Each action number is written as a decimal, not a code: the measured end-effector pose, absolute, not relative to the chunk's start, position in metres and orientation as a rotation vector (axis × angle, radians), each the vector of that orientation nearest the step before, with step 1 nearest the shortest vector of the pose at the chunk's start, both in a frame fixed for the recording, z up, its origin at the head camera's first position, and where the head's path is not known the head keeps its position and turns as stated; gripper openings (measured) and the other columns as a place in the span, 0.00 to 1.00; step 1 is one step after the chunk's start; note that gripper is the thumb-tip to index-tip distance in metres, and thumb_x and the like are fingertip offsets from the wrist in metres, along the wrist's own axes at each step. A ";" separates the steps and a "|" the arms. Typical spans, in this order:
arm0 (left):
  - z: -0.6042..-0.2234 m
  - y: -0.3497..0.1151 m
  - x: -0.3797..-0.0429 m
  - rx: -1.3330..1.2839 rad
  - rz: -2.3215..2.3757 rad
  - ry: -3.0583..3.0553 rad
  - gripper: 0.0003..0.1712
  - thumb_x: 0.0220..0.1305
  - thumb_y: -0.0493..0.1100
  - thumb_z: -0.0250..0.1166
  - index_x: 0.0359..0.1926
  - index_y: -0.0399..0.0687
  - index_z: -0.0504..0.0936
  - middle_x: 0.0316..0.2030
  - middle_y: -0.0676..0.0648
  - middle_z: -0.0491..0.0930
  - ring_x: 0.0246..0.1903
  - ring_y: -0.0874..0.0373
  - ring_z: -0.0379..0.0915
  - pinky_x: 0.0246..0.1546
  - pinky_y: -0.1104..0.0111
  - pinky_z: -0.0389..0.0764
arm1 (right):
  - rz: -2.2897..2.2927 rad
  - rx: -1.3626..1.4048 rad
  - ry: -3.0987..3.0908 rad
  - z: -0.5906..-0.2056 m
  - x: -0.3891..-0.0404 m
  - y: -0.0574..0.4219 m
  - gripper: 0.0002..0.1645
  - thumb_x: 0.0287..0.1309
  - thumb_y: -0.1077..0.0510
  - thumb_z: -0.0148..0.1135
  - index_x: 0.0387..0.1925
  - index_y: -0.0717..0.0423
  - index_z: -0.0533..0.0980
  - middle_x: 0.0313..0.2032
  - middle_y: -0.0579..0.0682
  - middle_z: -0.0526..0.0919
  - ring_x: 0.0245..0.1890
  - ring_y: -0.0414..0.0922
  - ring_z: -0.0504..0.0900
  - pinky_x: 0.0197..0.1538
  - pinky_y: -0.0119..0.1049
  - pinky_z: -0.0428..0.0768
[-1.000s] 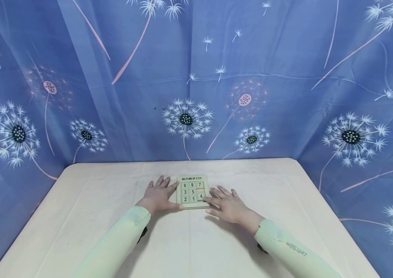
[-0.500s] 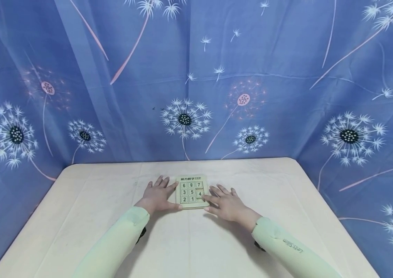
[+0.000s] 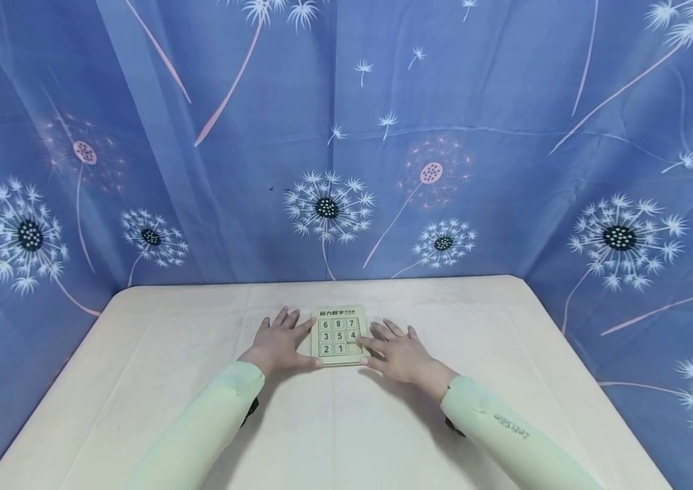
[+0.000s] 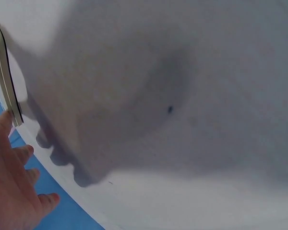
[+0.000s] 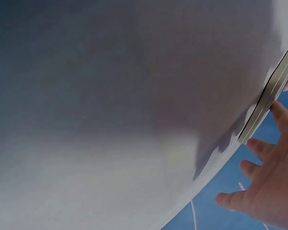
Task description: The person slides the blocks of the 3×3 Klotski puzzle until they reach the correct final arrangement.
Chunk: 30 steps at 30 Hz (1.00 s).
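A pale green sliding number puzzle [image 3: 338, 360] lies flat near the far edge of the table. Its tiles read 6 8 7, 3 5 4 and 2 1, with an open slot at the lower right. My left hand [image 3: 277, 345] is spread, index finger and thumb touching the puzzle's left side. With its index fingertip, my right hand [image 3: 404, 357] touches the tile marked 4 [image 3: 353, 335], its thumb by the lower right corner. Both wrist views show only the puzzle's thin side, at the left wrist [image 4: 7, 76] beside that hand's fingers. Beneath the right fingertip, contact is partly hidden.
A white-covered table [image 3: 334, 429] supports the puzzle. Behind and on both sides hangs a blue curtain [image 3: 248, 204] with dandelion prints. Pale green sleeves [image 3: 208, 422] cover both forearms.
Pushed by my right index finger, the 4 tile has slid away from me, from the bottom of the right column to the middle row. The left hand stays in place.
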<state>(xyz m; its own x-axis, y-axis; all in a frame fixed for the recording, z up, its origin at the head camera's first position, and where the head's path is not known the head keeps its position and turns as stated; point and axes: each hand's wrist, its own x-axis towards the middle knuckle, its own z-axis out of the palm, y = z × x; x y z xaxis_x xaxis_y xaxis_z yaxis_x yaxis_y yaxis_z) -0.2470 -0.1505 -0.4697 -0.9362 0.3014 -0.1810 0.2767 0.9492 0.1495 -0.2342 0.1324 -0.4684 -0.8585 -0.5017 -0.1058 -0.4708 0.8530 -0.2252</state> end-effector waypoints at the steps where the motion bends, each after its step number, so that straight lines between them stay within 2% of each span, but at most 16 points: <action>1: -0.470 -0.151 -0.247 0.433 0.177 2.899 0.58 0.55 0.79 0.63 0.80 0.63 0.57 0.81 0.39 0.51 0.82 0.37 0.40 0.79 0.35 0.50 | -0.292 -0.755 2.866 -0.468 -0.234 0.132 0.33 0.72 0.31 0.49 0.73 0.33 0.68 0.79 0.55 0.60 0.81 0.62 0.53 0.75 0.77 0.51; 20: -0.471 -0.152 -0.249 0.421 0.198 2.882 0.58 0.55 0.80 0.62 0.81 0.64 0.56 0.82 0.40 0.50 0.83 0.39 0.38 0.80 0.36 0.49 | -0.304 -0.771 2.840 -0.469 -0.238 0.135 0.34 0.72 0.32 0.50 0.74 0.34 0.67 0.80 0.55 0.59 0.81 0.62 0.52 0.76 0.75 0.52; 30: -0.469 -0.151 -0.247 0.412 0.235 2.876 0.58 0.55 0.79 0.64 0.80 0.63 0.57 0.82 0.38 0.50 0.82 0.37 0.38 0.79 0.35 0.48 | -0.311 -0.877 2.828 -0.468 -0.237 0.140 0.34 0.73 0.35 0.52 0.75 0.39 0.67 0.79 0.57 0.59 0.80 0.64 0.54 0.75 0.77 0.53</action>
<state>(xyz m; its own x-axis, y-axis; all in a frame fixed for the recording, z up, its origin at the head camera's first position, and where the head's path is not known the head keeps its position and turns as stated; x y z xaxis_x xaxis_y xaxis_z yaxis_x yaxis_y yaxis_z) -0.2473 -0.1512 -0.4690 -0.9349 0.2938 -0.1992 0.2575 0.9476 0.1889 -0.2368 0.1395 -0.4679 -0.8143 -0.5727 -0.0944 -0.5385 0.8061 -0.2456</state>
